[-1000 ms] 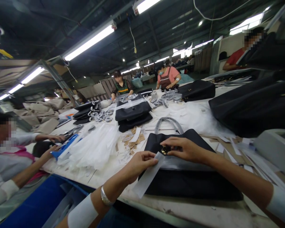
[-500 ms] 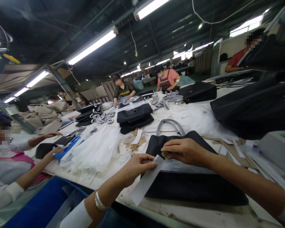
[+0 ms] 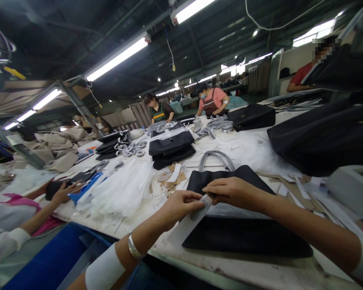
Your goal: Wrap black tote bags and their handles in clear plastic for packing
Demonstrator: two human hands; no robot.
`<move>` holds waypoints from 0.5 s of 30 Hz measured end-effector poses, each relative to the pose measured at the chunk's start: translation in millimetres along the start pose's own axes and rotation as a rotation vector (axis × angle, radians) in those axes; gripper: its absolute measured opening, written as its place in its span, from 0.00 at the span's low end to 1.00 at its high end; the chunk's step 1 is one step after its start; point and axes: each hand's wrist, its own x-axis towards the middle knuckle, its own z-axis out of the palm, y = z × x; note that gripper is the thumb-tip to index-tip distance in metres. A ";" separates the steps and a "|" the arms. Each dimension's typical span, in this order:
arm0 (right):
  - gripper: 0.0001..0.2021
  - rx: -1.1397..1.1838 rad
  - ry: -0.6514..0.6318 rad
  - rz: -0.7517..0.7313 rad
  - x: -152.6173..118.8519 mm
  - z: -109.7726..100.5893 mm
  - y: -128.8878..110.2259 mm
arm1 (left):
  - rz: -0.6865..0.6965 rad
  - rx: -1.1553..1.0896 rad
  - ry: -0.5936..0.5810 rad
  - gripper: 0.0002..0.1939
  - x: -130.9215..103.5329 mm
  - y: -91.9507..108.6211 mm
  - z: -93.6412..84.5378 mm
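A black handbag [image 3: 248, 237] lies flat on the table in front of me, its wrapped grey handle [image 3: 214, 155] standing up at the far side. My left hand [image 3: 184, 207] pinches a white paper strip [image 3: 187, 229] between thumb and fingers, over the bag's left part. The strip hangs down toward the near table edge. My right hand [image 3: 232, 192] is closed at the strip's upper end, fingertips around a small gold-coloured metal clasp that is now mostly hidden. Both hands nearly meet there.
White plastic bags [image 3: 124, 187] lie left of the bag, with brown tags [image 3: 171, 181] beside them. Stacked black bags [image 3: 172, 143] stand behind. A grey bin [image 3: 353, 193] is at right. A co-worker's hands [image 3: 63, 191] work at left; more people stand across the table.
My left hand has moved slightly right and up with the strip, whose end now covers the gold clasp. The right hand stays nearly in place. The co-worker at left has shifted.
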 end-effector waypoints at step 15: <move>0.16 -0.007 0.000 0.079 -5.9 4.6 16.3 | -0.120 -0.018 0.077 0.22 8.4 7.0 3.0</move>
